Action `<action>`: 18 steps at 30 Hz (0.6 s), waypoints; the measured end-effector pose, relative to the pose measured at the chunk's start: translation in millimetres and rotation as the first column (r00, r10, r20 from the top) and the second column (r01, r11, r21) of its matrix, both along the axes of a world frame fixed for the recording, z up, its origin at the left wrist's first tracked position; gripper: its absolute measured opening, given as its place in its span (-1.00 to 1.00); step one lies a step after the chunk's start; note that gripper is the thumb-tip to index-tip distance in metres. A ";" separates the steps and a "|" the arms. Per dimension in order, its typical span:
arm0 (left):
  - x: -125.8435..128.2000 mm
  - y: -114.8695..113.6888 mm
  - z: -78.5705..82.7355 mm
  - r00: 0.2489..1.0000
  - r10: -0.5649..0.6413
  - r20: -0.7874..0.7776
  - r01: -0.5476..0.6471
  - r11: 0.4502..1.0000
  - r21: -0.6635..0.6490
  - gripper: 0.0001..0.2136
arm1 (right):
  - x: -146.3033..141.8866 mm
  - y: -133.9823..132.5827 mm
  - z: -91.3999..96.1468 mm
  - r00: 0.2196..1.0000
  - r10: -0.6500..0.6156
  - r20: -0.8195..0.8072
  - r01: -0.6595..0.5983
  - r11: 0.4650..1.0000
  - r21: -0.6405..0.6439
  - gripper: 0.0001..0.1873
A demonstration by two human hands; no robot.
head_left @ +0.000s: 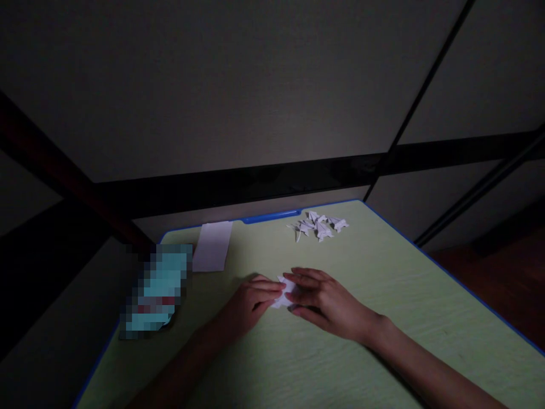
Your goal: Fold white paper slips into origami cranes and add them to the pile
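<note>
A small piece of folded white paper [286, 294] lies on the green tabletop between my two hands. My left hand [255, 298] holds its left edge, with the fingers close together and the thumb beneath them. From the other side my right hand [321, 298] grips the same paper, its fingertips and thumb on the right part. The fingers cover much of the paper, so its exact shape is partly hidden. Beyond my right hand sit several small folded paper figures [322, 228], grouped near the far edge.
A stack of white paper sheets [213, 247] lies at the far left. Beside it, a phone-like device with a blurred screen [159, 287] rests at the left edge. The green table [404, 301] has a blue rim and stands against a panelled cabinet or wall [238, 91].
</note>
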State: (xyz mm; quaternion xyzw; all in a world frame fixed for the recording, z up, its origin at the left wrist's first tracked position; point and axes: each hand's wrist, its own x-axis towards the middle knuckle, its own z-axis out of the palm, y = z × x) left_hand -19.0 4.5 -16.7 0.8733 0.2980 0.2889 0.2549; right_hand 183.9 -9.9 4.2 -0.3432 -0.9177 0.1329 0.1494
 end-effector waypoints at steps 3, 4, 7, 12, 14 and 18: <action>-0.1 -1.5 1.9 0.999 -0.030 -0.042 0.032 0.999 0.034 -0.76 | -1.3 -0.9 -1.5 1.000 0.001 0.000 -0.001 1.000 0.025 -0.75; 0.0 -1.8 2.4 0.998 -0.031 -0.052 0.033 0.999 0.034 -0.75 | -1.3 -0.7 -1.8 1.000 0.000 -0.002 0.000 1.000 0.028 -0.75; 0.6 -2.5 3.0 0.997 -0.030 -0.070 0.031 0.999 0.023 -0.75 | -0.6 0.3 -2.5 1.000 -0.004 -0.008 0.005 1.000 0.026 -0.77; 2.4 -4.8 3.3 0.996 0.023 -0.090 -0.025 1.000 -0.017 -0.78 | -0.4 -0.4 -1.7 1.000 -0.015 -0.022 0.016 1.000 0.016 -0.77; 2.5 -5.9 2.8 0.994 0.035 -0.099 -0.038 0.999 -0.025 -0.79 | -0.9 -1.6 -0.7 0.999 -0.026 -0.024 0.027 1.000 0.008 -0.77; 1.6 -5.6 0.4 0.994 0.045 -0.096 -0.048 0.998 -0.035 -0.80 | -1.9 -4.7 0.3 0.996 -0.072 -0.053 0.072 0.997 0.002 -0.79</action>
